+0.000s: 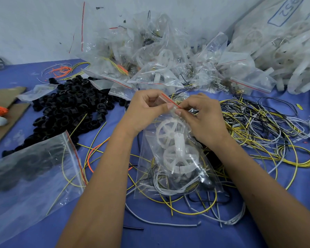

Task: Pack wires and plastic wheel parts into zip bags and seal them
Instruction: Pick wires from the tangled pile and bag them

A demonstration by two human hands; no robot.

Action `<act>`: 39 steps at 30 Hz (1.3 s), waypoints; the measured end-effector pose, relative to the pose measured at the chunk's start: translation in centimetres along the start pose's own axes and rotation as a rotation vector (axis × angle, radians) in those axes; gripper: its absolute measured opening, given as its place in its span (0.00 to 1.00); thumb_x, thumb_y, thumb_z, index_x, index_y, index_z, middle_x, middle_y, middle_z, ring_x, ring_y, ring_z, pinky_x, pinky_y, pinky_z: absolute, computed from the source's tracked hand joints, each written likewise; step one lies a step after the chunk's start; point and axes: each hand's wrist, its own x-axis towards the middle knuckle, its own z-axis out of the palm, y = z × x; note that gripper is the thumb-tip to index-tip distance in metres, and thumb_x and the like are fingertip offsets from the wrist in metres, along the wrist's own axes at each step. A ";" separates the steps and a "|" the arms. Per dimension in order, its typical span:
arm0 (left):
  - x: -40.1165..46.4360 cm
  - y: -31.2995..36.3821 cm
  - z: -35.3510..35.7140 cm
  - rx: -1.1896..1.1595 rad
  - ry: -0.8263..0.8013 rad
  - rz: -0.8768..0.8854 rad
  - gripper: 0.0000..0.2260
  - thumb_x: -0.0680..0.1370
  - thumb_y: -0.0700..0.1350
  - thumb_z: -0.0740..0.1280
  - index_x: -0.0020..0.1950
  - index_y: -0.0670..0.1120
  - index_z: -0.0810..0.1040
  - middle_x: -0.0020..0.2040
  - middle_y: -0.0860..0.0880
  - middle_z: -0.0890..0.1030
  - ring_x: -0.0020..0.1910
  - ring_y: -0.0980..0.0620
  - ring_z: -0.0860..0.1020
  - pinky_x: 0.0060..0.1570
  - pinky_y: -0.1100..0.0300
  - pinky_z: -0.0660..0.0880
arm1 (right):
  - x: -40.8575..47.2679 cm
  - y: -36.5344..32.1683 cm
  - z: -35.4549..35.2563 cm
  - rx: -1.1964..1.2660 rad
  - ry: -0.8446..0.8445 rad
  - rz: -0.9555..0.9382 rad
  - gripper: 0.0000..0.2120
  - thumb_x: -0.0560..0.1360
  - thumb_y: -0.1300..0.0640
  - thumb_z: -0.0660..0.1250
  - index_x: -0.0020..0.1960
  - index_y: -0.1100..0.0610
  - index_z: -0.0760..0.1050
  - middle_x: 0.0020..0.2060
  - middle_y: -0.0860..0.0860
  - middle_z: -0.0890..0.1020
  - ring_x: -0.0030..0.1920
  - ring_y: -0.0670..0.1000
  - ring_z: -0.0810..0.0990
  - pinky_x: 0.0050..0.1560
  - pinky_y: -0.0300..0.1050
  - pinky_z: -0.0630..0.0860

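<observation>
Printed text: one marking only, on the large white sack (pixel 268 24) in the table's far right corner.
Characters: they look like "952" seen upside down, cut off by the picture's top edge, so the full number cannot be told.
Frame: a blue outlined box surrounds the digits.
Other text: none readable.

Blue table (pixel 168 235); black rings (pixel 70 104); yellow wires (pixel 258 149); red-striped clear bag (pixel 168 158).
</observation>
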 end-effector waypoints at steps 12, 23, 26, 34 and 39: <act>0.3 -0.8 -0.8 -0.040 0.147 -0.013 0.06 0.77 0.32 0.72 0.45 0.42 0.83 0.34 0.53 0.84 0.34 0.56 0.80 0.41 0.62 0.77 | -0.1 -0.1 -0.2 0.065 0.013 0.131 0.03 0.74 0.60 0.76 0.44 0.60 0.85 0.35 0.51 0.82 0.40 0.53 0.78 0.44 0.48 0.75; 0.0 -0.6 -1.6 -0.264 0.216 -0.143 0.13 0.77 0.35 0.72 0.36 0.49 0.87 0.35 0.47 0.85 0.32 0.50 0.82 0.38 0.57 0.80 | 0.0 0.8 -0.8 0.108 0.088 0.260 0.13 0.78 0.51 0.72 0.42 0.60 0.85 0.28 0.45 0.82 0.27 0.47 0.76 0.31 0.43 0.71; 0.0 -0.6 -1.7 -0.284 0.191 -0.185 0.11 0.79 0.40 0.72 0.37 0.48 0.86 0.36 0.47 0.85 0.34 0.49 0.81 0.42 0.53 0.79 | -0.1 0.6 -0.7 0.208 0.144 0.268 0.12 0.78 0.53 0.73 0.42 0.60 0.85 0.24 0.40 0.74 0.25 0.41 0.68 0.30 0.31 0.62; -1.5 -1.0 -3.7 -0.101 -0.387 -0.522 0.09 0.71 0.52 0.78 0.51 0.57 0.88 0.51 0.53 0.87 0.49 0.56 0.85 0.44 0.56 0.84 | 0.0 0.8 -1.1 0.357 0.239 0.324 0.13 0.78 0.49 0.72 0.41 0.56 0.84 0.25 0.42 0.73 0.28 0.43 0.66 0.29 0.40 0.63; -1.2 -1.1 -3.2 -0.182 -0.341 -0.485 0.07 0.72 0.49 0.72 0.43 0.51 0.90 0.44 0.52 0.88 0.42 0.58 0.86 0.38 0.62 0.83 | 0.4 0.6 -0.9 0.573 0.205 0.491 0.22 0.81 0.43 0.66 0.40 0.60 0.82 0.32 0.56 0.80 0.32 0.49 0.75 0.34 0.47 0.72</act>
